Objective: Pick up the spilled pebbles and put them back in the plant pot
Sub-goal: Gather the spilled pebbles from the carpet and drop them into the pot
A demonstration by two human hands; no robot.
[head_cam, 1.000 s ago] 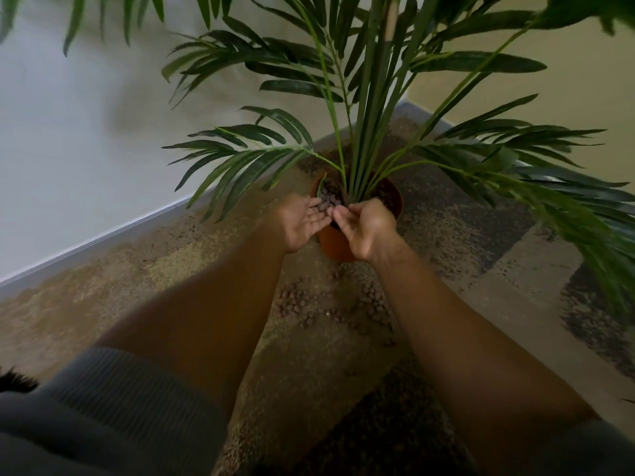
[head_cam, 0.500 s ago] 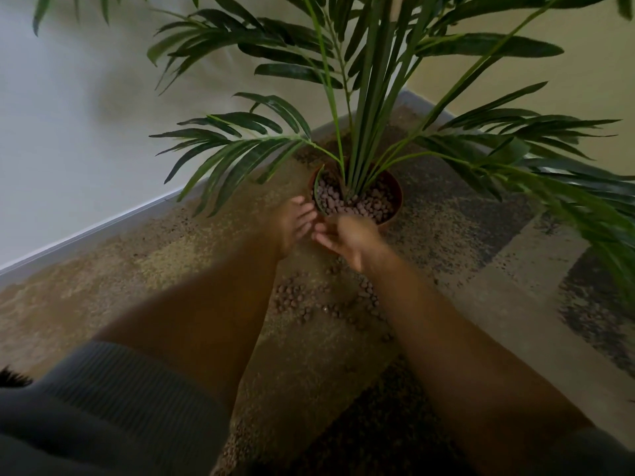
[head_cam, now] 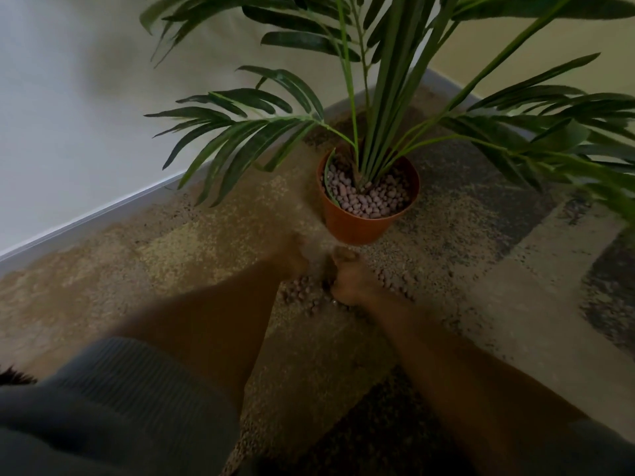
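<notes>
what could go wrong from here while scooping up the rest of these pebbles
1. The spilled pebbles are small and lie scattered on a mottled carpet; some may be overlooked, especially those beside the right hand.
2. Both hands work close to the orange pot, which carries a tall plant; a knock might tip it and spill more.
3. The left hand is blurred, so its grip is unclear; hurried scooping could drop pebbles.

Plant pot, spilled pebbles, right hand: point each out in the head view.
plant pot (head_cam: 357, 226), head view, on its orange front wall below the rim.
spilled pebbles (head_cam: 300, 293), head view, on the cluster lying on the carpet between the forearms.
right hand (head_cam: 348, 281), head view, on its blurred back.
</notes>
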